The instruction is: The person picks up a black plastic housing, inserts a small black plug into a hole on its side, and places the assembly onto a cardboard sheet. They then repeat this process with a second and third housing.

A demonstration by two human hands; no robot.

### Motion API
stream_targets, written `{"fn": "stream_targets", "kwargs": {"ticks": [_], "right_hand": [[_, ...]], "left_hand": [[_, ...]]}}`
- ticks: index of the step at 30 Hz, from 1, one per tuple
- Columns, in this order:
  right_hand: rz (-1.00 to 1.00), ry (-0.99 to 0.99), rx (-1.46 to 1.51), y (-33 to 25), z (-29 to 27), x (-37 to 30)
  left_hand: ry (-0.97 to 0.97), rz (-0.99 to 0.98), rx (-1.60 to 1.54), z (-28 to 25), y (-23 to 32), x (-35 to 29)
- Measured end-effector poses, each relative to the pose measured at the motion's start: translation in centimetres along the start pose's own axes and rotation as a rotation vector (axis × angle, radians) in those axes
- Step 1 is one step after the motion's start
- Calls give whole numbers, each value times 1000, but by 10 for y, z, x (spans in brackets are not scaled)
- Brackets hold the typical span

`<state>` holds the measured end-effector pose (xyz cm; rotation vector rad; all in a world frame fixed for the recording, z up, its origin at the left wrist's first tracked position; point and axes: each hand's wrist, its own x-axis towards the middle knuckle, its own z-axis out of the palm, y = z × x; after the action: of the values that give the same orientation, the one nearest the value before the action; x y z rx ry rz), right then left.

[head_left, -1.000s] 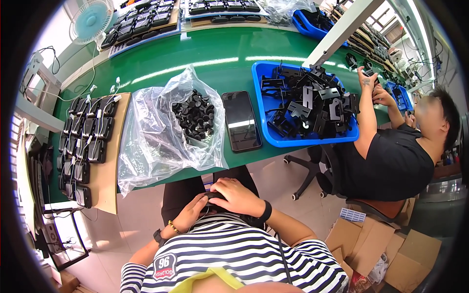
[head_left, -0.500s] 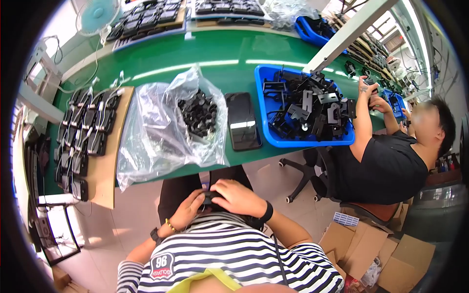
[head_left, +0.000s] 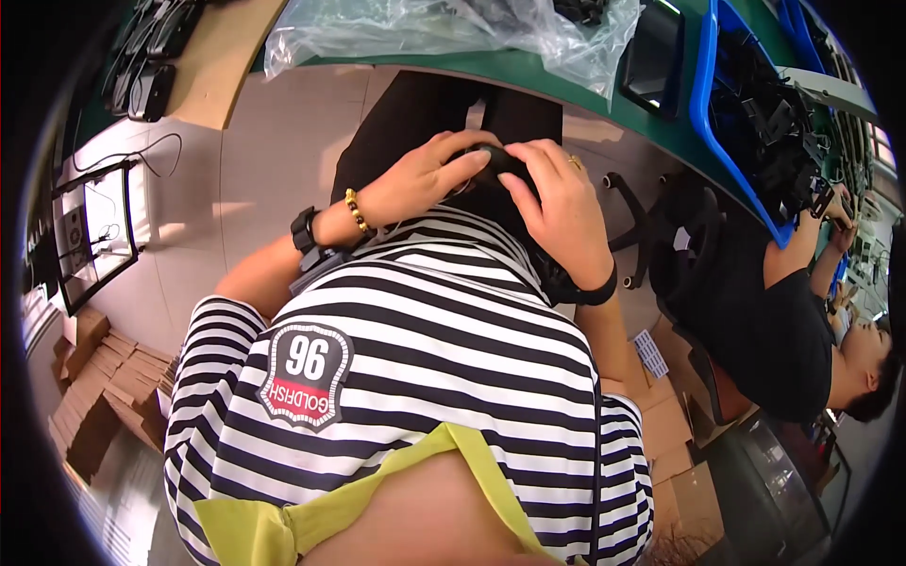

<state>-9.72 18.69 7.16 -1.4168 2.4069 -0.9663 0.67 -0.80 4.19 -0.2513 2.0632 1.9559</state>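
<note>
Above my lap, in front of the striped shirt, a small dark rounded object [head_left: 493, 168] is held between both hands. Its kind cannot be made out, since fingers cover much of it. My left hand [head_left: 425, 181] grips it from the left, with the thumb and fingers closed at its upper side. On the other side my right hand [head_left: 564, 206] has its fingers and thumb bent round it. A dark watch and a beaded bracelet are on the left wrist, and a dark band circles the right one.
Ahead is the green table edge [head_left: 514, 64] with a clear plastic bag [head_left: 425, 33], a black phone-like slab [head_left: 653, 61] and a blue bin [head_left: 703, 90] of black parts. Black cabled devices [head_left: 149, 91] lie left. A co-worker [head_left: 779, 302] sits right; cardboard [head_left: 113, 377] stands lower left.
The view has tipped downward, so the table has slid toward the top and my hands look higher and larger. Both hands still hold the dark object, with the right hand's fingers shifted around it.
</note>
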Motion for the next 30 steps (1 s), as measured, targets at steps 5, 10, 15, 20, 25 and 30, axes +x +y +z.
{"fn": "stream_targets", "kwargs": {"ticks": [5, 10, 15, 20, 25, 30], "right_hand": [[-31, 132, -128, -10, 14, -12], [-31, 154, -196, -18, 17, -17], [47, 178, -179, -25, 19, -13], [51, 117, -80, -30, 11, -10], [69, 97, -67, -38, 15, -2], [77, 95, -54, -45, 22, 10]], "left_hand": [[28, 13, -42, 6, -5, -7], [22, 93, -3, 5, -10, -10], [16, 116, -90, 6, -1, -9], [0, 86, -135, -1, -5, -11], [-18, 43, -187, -7, -11, -16], [-11, 28, -260, -16, -10, -21]]}}
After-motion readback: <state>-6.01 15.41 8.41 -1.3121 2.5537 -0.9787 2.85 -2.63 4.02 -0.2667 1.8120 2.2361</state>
